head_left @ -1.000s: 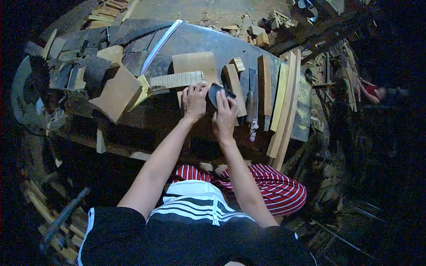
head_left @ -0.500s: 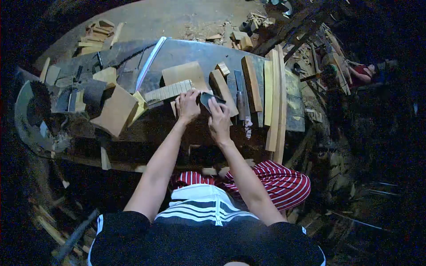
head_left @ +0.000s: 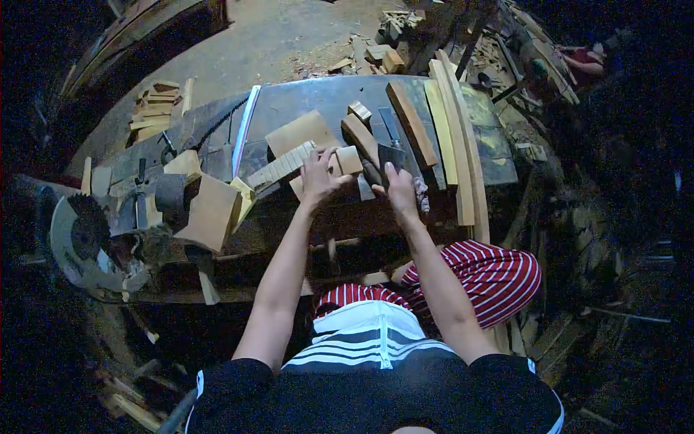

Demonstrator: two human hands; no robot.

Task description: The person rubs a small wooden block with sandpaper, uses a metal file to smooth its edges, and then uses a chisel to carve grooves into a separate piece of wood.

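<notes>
The left hand [head_left: 318, 182] — fingers spread, half open — lies against the block [head_left: 348, 160] near the worktop's [head_left: 311, 94] near edge, seemingly steadying it; the right hand [head_left: 402, 192] closes around a dark tool [head_left: 391, 156], likely for control.

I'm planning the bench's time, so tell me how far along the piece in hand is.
Looks done: crosswise lines run along the pale wooden strip. In hand: the left hand rests at the strip's right end; the right hand holds a dark flat object. Left: the amount cannot be told; the brown wooden bar and long pale boards lie untouched.
</notes>
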